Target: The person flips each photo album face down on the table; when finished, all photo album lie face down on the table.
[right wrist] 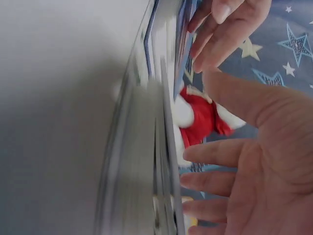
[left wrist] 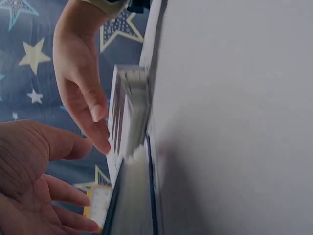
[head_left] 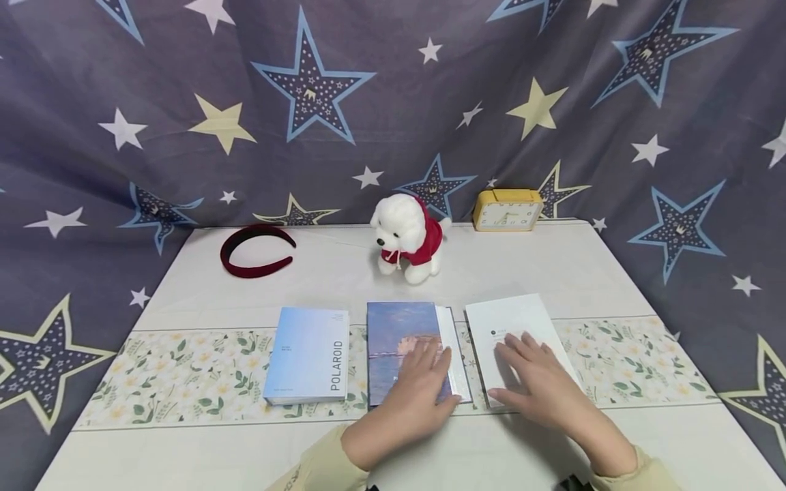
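Observation:
Three books lie side by side: a light blue POLAROID one at left, a blue one with a painted cover in the middle, a white one at right. Over the lower right of the middle book is my left hand, fingers spread and relaxed; it holds nothing. My right hand is over the white book, its fingers also spread. In the right wrist view the fingertips of my right hand are at the cover's face; whether they touch it I cannot tell.
Behind the books stand a white plush dog in red clothing and a yellow clock. A dark red headband lies at the back left. A floral strip crosses the white table, and a starry cloth hangs behind.

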Demonstrator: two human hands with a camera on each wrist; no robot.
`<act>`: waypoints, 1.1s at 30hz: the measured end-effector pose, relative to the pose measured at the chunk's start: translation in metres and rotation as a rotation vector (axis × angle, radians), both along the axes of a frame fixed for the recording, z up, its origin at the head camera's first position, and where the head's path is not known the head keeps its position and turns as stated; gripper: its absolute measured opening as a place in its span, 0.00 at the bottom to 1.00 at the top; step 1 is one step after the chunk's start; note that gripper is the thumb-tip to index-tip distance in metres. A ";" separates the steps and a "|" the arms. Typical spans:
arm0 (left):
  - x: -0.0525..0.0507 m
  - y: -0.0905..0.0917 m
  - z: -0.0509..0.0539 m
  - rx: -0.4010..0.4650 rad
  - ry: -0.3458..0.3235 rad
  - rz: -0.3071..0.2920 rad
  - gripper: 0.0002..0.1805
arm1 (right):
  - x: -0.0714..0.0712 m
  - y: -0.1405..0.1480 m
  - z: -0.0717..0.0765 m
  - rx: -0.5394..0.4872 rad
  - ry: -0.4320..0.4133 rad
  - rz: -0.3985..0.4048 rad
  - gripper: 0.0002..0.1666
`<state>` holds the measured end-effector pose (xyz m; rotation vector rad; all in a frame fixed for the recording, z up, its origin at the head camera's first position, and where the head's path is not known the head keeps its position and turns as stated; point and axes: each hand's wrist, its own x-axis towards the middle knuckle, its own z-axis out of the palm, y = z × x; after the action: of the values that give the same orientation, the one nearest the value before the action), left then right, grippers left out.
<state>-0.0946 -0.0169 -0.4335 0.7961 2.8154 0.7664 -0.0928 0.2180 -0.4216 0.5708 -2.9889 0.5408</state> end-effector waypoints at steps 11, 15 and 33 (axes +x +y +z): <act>0.012 -0.038 -0.014 0.118 0.049 0.239 0.41 | -0.010 -0.046 -0.011 -0.247 -0.076 0.075 0.39; 0.016 -0.042 -0.016 0.164 0.044 0.286 0.43 | -0.013 -0.057 -0.011 -0.310 -0.197 0.061 0.40; 0.016 -0.048 -0.023 0.234 -0.060 0.333 0.48 | -0.013 -0.072 -0.003 -0.844 -0.602 -0.232 0.42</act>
<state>-0.0786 -0.0654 -0.4568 0.3207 2.8732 1.1635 -0.1058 0.1457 -0.4245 -0.0284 -2.7789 2.0727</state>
